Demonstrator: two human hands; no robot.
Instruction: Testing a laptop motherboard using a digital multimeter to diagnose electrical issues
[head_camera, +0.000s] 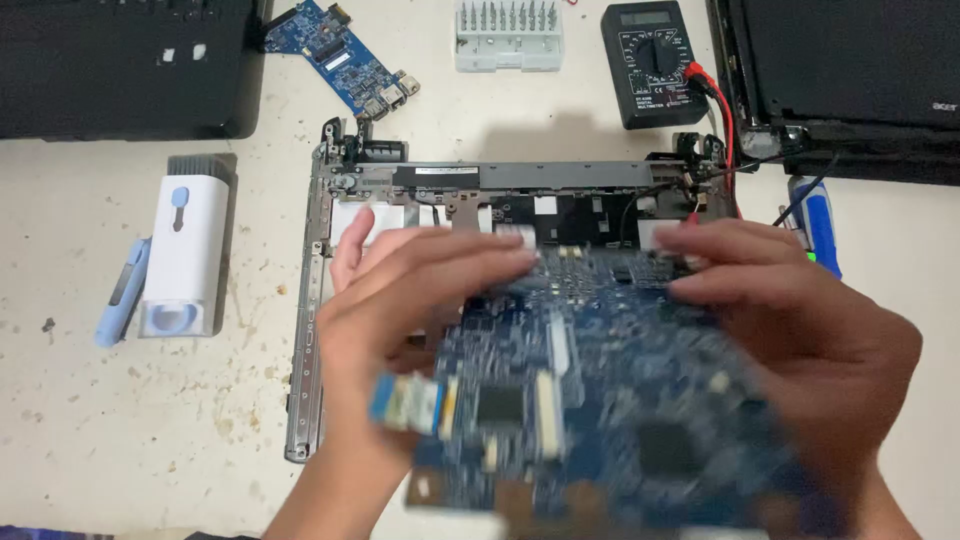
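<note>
A large blue circuit board (590, 390) with dark chips and white connectors is held up between both hands, blurred by motion. My left hand (400, 310) grips its left edge, fingers reaching across the top. My right hand (800, 330) holds its right side, fingers on the upper edge. Under the board lies a grey laptop base frame (320, 300) with hinges at its far corners, largely hidden by the board and my hands.
A smaller blue circuit board (340, 55) lies at the back left beside a black laptop (120, 65). A white screwdriver bit holder (508, 38), a black multimeter (655, 65) with red leads, another black laptop (850, 70), a white cleaning kit (185, 250) and a light-blue tool (122, 292) surround the frame.
</note>
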